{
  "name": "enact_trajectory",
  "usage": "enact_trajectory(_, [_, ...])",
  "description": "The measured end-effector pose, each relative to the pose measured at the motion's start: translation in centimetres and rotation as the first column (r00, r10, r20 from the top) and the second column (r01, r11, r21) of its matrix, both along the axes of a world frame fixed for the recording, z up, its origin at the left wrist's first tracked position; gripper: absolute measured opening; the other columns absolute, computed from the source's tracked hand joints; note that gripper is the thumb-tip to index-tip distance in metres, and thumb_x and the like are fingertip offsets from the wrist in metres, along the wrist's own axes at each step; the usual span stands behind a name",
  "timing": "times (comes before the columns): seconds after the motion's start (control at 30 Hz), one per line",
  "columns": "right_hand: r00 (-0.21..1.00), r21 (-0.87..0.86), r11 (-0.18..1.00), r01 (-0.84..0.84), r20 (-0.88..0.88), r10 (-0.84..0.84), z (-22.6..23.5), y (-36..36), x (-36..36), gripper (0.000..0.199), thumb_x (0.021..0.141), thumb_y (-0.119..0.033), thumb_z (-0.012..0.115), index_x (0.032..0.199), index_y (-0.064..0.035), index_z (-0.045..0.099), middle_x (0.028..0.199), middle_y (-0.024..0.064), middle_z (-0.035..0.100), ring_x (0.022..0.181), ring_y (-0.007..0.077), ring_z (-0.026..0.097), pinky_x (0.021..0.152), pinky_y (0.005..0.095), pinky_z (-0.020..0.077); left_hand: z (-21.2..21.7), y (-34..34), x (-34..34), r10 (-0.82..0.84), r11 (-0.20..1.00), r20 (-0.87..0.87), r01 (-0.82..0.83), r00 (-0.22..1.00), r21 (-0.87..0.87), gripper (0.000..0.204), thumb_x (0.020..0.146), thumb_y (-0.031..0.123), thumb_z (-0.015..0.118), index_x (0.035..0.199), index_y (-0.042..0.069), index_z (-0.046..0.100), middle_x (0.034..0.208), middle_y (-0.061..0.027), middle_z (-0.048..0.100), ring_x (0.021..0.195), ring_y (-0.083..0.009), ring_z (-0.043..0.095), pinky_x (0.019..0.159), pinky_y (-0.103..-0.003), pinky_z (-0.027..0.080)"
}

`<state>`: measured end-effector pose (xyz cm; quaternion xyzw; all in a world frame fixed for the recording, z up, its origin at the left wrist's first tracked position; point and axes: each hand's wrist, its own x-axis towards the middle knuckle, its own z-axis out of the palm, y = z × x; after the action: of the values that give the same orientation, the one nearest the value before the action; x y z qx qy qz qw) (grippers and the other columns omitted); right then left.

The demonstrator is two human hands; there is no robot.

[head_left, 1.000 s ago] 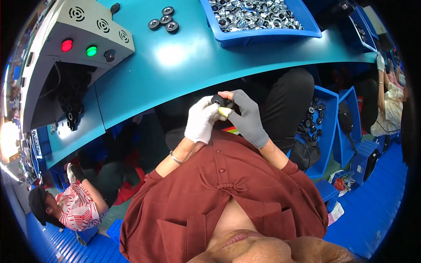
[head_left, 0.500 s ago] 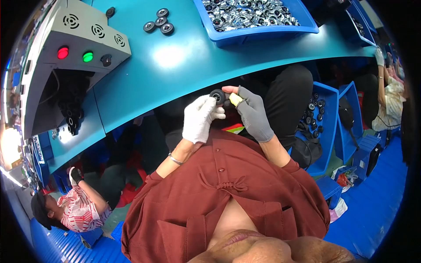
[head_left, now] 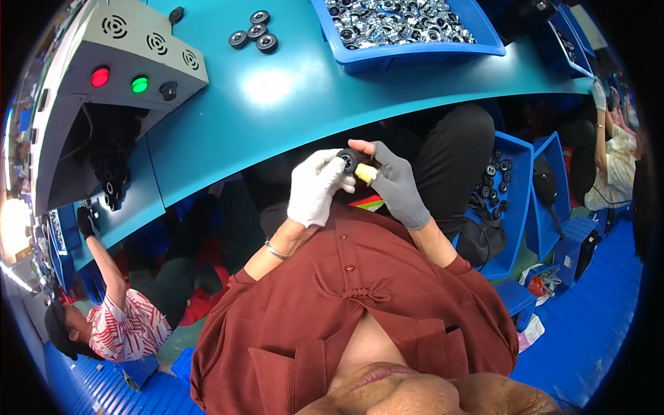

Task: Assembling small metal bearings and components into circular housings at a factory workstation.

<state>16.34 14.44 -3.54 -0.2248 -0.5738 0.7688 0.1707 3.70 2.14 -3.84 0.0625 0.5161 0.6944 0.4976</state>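
Note:
My left hand (head_left: pixel 315 188), in a white knit glove, is closed on a small black wheel (head_left: pixel 348 160) with a metal centre, held in front of my lap. My right hand (head_left: pixel 400 181) wears a grey glove with bare fingertips and yellow wrapping on the thumb. Its thumb rests by the wheel's right side, while the index finger stretches out above the wheel, apart from the thumb. The other fingers of that hand are mostly hidden behind it.
Several black wheels (head_left: pixel 257 30) lie on the teal table (head_left: pixel 277 117). A blue bin (head_left: pixel 415 57) of shiny metal parts stands at the back. At left is a grey machine (head_left: pixel 131 62) with lit buttons; a co-worker (head_left: pixel 128 318) sits below. Another blue bin (head_left: pixel 515 207) holds wheels.
The wheel has turned and shifted slightly down and right in my left hand. My right index finger has lifted apart from it. The co-worker at left has reached an arm toward the table.

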Motion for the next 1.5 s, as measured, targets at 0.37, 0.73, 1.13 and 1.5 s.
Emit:
enact_trajectory(0.37, [0.994,0.556,0.83,-0.044,-0.057,0.091,0.0,0.9,-0.5,0.042,0.08,-0.001,0.069,0.122,-0.0013,0.064,0.117,0.0081,0.058,0.103,0.0209,0.059,0.088,0.0298,0.0489,-0.1,-0.6,0.7,-0.068,0.997,-0.058,0.069,0.996,0.027,0.023,0.099,0.012,0.061,0.114,-0.005,0.062,0.089,-0.01,0.067,0.071,-0.0144,0.065,0.068,-0.027,0.052])
enact_trajectory(0.73, [0.997,0.877,0.478,0.05,-0.071,0.026,0.9,0.6,-1.3,0.041,0.064,-0.004,0.072,0.105,-0.0027,0.064,0.102,0.0094,0.059,0.09,0.0302,0.055,0.076,0.0386,0.0474,-0.8,-0.8,0.2,-0.239,0.971,-0.237,0.225,0.942,-0.085,0.027,0.102,0.021,0.057,0.111,-0.002,0.069,0.094,-0.0031,0.07,0.078,-0.0069,0.057,0.069,-0.023,0.045])
enact_trajectory(1.13, [0.992,0.917,0.381,0.12,-0.123,-0.017,0.1,0.6,-1.4,0.039,0.063,-0.004,0.07,0.101,-0.0006,0.066,0.098,0.0109,0.061,0.086,0.0294,0.056,0.071,0.0362,0.0484,-3.5,-1.0,0.9,-0.212,0.938,0.21,0.138,0.954,0.317,0.029,0.101,0.023,0.059,0.116,-0.002,0.062,0.11,-0.0119,0.068,0.098,-0.0193,0.064,0.089,-0.035,0.051])
enact_trajectory(1.5, [0.997,0.901,0.429,0.065,-0.071,-0.001,1.1,0.5,-1.1,0.04,0.065,0.001,0.07,0.105,-0.0004,0.066,0.102,0.0112,0.061,0.088,0.0294,0.056,0.074,0.0368,0.0487,-2.2,-0.5,1.1,-0.155,0.952,0.489,-0.002,0.858,0.305,0.033,0.103,0.03,0.057,0.12,0.001,0.059,0.112,-0.0107,0.066,0.103,-0.0229,0.063,0.096,-0.037,0.049])
